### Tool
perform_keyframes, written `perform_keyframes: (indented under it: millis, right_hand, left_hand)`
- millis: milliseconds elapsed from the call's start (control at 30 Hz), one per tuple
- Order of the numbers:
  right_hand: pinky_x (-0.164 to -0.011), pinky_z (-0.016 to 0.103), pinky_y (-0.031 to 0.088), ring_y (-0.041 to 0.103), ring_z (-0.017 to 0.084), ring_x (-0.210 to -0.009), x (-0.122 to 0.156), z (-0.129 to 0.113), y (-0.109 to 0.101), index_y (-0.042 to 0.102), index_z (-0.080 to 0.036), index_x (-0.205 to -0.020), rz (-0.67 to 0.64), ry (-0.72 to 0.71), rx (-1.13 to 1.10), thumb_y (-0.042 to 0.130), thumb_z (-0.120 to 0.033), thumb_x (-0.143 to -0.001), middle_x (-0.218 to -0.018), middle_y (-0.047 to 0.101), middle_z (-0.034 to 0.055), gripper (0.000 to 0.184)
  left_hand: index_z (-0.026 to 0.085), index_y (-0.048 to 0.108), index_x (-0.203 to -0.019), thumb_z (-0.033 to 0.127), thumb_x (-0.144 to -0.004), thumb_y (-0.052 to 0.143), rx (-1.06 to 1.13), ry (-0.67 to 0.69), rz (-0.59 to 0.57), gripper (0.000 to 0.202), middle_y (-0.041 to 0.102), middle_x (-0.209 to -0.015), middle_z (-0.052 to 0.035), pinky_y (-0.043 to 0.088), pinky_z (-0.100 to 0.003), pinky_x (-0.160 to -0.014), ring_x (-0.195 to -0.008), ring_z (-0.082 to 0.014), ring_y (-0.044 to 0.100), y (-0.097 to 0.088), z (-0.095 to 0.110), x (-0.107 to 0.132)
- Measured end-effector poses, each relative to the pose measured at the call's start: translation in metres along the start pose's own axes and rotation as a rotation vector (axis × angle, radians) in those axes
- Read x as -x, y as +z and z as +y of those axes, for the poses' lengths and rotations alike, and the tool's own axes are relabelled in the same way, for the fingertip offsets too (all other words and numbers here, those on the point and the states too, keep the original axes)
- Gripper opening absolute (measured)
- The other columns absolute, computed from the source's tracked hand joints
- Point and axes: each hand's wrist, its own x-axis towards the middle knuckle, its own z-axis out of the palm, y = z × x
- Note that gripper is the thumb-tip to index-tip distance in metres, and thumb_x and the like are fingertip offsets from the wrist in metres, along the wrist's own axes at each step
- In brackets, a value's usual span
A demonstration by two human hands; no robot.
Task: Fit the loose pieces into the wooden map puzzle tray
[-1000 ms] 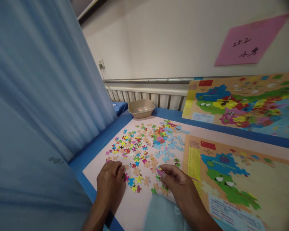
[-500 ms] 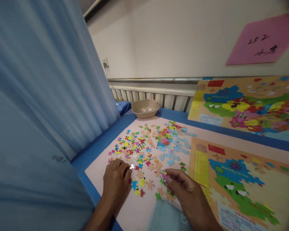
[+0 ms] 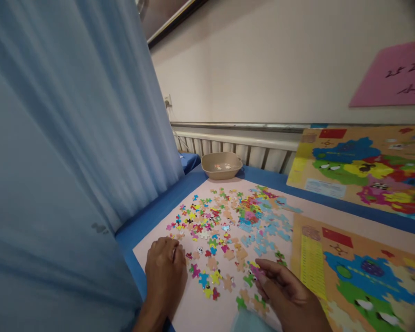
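Pinches pink puzzle piece [image 3: 255, 270] in right hand [image 3: 287, 293]; curls left hand [image 3: 164, 263] beside loose pieces [image 3: 195, 270], cannot tell if gripping.

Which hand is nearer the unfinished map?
Right. The right hand is by the left edge of the unfinished map; the left hand is farther off, left, across the loose pieces.

loose pcs [image 3: 229, 254] on paper sheet [image 3: 193, 316], puzzle board [image 3: 349, 263] on R, map board [image 3: 363, 168] behind it, basin [image 3: 221, 175] w/ few pcs [image 3: 227, 167] @ back, curtain [image 3: 72, 161] L
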Motion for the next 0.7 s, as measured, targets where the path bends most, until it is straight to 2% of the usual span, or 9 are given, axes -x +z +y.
perform_keyframes:
  millis: [167,267,433,567,700]
  right_hand:
    - [-0.071,0.032,0.06,0.069,0.028,-0.084,-0.002,0.002,-0.001,0.08,-0.022,-0.099,0.062,0.013,-0.023,0.085,-0.059,-0.063,-0.089,0.075,0.0075,0.052]
    - [-0.07,0.032,0.06,0.069,0.027,-0.084,-0.001,0.006,-0.004,0.079,-0.022,-0.1,0.067,-0.008,0.003,0.084,-0.06,-0.067,-0.091,0.075,0.007,0.051]
    - [-0.071,0.031,0.06,0.068,0.027,-0.085,-0.003,0.012,-0.009,0.078,-0.024,-0.102,0.05,-0.019,0.005,0.083,-0.061,-0.072,-0.095,0.074,0.0064,0.048]
    - [-0.068,0.03,0.059,0.067,0.025,-0.082,-0.006,0.016,-0.009,0.077,-0.025,-0.101,0.047,-0.042,0.008,0.082,-0.062,-0.074,-0.096,0.074,0.0058,0.046]
    - [-0.069,0.03,0.059,0.067,0.025,-0.08,-0.005,0.014,-0.009,0.077,-0.024,-0.099,0.038,-0.054,0.036,0.08,-0.062,-0.076,-0.092,0.074,0.006,0.045]
  left_hand:
    - [0.023,0.072,-0.085,0.023,-0.096,0.052,-0.04,-0.074,0.095,0.022,0.074,-0.09,-0.0059,0.046,-0.042,-0.089,-0.092,-0.0261,0.066,-0.002,-0.035,-0.008]
    - [0.024,0.072,-0.083,0.025,-0.097,0.053,-0.016,-0.049,0.075,0.024,0.074,-0.089,-0.0047,0.046,-0.04,-0.088,-0.09,-0.0249,0.066,-0.001,-0.041,-0.01]
    - [0.022,0.073,-0.088,0.023,-0.098,0.053,0.051,-0.007,0.042,0.023,0.073,-0.09,-0.0051,0.046,-0.038,-0.086,-0.089,-0.0231,0.065,-0.002,-0.028,-0.014]
    - [0.023,0.071,-0.079,0.022,-0.099,0.051,0.073,0.057,-0.127,0.028,0.069,-0.081,-0.0038,0.044,-0.037,-0.082,-0.083,-0.0217,0.062,-0.008,-0.015,-0.031]
    - [0.023,0.068,-0.071,0.015,-0.097,0.049,0.083,0.209,-0.247,0.033,0.067,-0.078,-0.0044,0.041,-0.035,-0.077,-0.079,-0.0204,0.058,-0.007,-0.003,-0.055]
